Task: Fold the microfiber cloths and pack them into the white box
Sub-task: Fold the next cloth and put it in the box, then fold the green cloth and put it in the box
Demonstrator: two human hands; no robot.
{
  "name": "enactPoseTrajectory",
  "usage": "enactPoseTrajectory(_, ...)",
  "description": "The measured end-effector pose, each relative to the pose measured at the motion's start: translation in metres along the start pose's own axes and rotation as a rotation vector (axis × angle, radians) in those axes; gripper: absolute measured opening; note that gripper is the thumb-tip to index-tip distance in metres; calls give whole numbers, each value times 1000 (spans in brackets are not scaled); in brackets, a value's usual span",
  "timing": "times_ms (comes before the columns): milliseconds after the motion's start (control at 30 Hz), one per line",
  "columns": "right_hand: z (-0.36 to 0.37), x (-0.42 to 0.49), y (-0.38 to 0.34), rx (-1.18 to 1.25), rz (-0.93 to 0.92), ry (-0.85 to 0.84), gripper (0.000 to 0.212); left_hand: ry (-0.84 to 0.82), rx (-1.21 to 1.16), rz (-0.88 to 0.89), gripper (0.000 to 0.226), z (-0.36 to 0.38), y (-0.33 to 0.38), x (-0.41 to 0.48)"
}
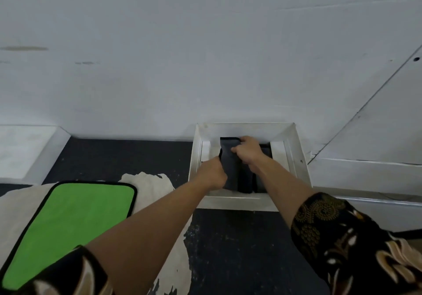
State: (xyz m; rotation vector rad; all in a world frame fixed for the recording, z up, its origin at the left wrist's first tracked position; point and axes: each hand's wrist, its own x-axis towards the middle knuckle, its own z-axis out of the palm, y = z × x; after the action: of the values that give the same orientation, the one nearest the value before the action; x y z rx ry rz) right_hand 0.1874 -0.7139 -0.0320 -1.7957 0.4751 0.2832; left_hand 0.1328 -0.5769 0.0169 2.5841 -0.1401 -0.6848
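Note:
A white box (pixel 296 155) stands open against the wall, holding several folded dark grey cloths on edge. Both my hands reach into it. My left hand (pixel 213 173) grips the near left edge of a folded dark grey cloth (pixel 230 164), and my right hand (pixel 247 149) holds the top of the same cloth from the right, fingers curled over it. Further dark cloths (pixel 245 184) stand to its right, partly hidden by my right wrist. A green cloth with black trim (pixel 70 226) lies flat and unfolded at the lower left.
The green cloth rests on a beige sheet (pixel 150 187) spread over a dark, worn tabletop (pixel 239 249). A white wall rises right behind the box. A white ledge (pixel 27 150) sits far left, and white panels (pixel 365 176) lie to the right.

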Motion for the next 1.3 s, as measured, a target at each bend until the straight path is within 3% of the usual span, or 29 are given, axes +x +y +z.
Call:
enactPoseTrajectory(200,8,25,11,-211,-45,77,30,-27,26,-31,29,15,-13,18)
enactPoseTrajectory(267,9,27,20,-318,6,103,38,-43,45,-55,31,21,-17,21)
enactPoseTrajectory(600,14,9,7,-290,-28,335,38,-28,142,41,40,15,-14,22)
enactPoseTrajectory(667,13,4,9,-328,-21,321,43,-20,174,26,32,12,-11,17)
enactPoseTrajectory(767,14,-5,7,-467,-140,305,30,9,231,77,20,6,-8,8)
enactPoseTrajectory(867,23,-16,4,-712,-263,66,29,33,284,144,10,0,-3,-5)
enactPoseTrajectory(1000,32,-32,-1,-963,-201,-159,42,56,314,153,4,-8,-4,-26)
enactPoseTrajectory(1067,31,-38,-5,-988,-215,-183,49,91,311,175,14,-13,-9,-38)
enactPoseTrajectory(1167,32,-53,-13,-947,-287,-148,42,181,295,214,33,-21,-19,-57)
enactPoseTrajectory(1300,46,-85,-24,-800,-310,-52,43,350,262,244,41,-31,-46,-83)
